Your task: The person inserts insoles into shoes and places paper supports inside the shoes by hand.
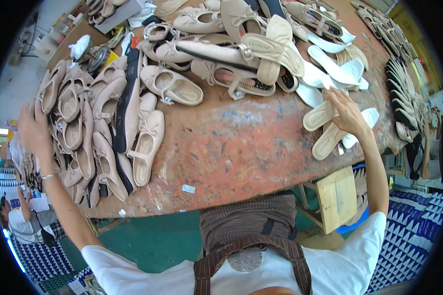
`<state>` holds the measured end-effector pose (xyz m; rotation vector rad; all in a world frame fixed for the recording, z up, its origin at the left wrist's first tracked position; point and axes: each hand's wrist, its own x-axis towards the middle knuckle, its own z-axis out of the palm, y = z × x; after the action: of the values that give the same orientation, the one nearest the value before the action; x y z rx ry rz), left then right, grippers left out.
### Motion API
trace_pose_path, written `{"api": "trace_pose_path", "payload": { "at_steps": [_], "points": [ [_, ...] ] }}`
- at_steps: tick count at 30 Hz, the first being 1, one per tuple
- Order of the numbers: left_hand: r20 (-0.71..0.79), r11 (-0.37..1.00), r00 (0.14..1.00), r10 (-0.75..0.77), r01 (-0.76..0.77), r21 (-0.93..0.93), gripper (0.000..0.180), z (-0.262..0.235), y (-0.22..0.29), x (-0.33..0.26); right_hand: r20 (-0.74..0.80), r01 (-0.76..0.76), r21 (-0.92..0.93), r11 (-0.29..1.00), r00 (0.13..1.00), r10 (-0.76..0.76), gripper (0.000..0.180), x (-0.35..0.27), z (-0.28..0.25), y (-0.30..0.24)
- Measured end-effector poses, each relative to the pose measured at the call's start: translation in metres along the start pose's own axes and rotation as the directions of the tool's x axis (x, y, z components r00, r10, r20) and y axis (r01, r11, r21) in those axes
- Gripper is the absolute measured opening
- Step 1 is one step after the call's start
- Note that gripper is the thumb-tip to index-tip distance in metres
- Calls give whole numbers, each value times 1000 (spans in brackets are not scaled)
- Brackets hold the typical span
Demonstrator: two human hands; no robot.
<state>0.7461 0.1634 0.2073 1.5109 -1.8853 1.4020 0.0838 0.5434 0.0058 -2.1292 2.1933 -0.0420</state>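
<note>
My left hand [33, 130] is smeared by motion at the outer left side of a heap of beige strap shoes [74, 132]; its fingers are too blurred to read. At the right of the table my right hand [348, 109] bends over beige insoles, its fingers closed about the upper insole [318, 116]. A second insole [328, 142] lies just below it, toward me. White shoe-shaped liners [337, 69] are spread beyond the hand, and another white liner [369, 118] shows beside my wrist.
More beige shoes [216, 73] lie along the far side of the worn red table [221, 142], with loose insoles [274, 49] on top. A row of shoes [401, 98] lines the right edge. A wooden stool [336, 199] stands below. Another person [27, 216] is at far left.
</note>
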Motion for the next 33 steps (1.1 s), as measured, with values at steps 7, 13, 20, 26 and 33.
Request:
{"api": "trace_pose_path", "payload": {
  "at_steps": [7,13,20,26,33],
  "points": [
    [-264,303,827,497,-450,-840,45,-113,346,-35,-731,181,599,780,522,440,48,34,-19,7],
    [-40,337,803,595,-295,-894,17,-115,399,-27,-464,-2,858,514,431,774,56,35,-10,-6],
    [-192,19,775,602,-254,-967,11,-160,242,-116,-35,295,773,-561,904,426,61,-17,19,45],
    [78,288,658,749,-218,-933,17,-152,193,-228,-59,206,866,-455,946,318,61,-9,-3,-68],
    [710,119,601,368,727,-676,48,-189,206,-305,-247,29,823,567,917,312,58,-16,17,-173]
  ]
}}
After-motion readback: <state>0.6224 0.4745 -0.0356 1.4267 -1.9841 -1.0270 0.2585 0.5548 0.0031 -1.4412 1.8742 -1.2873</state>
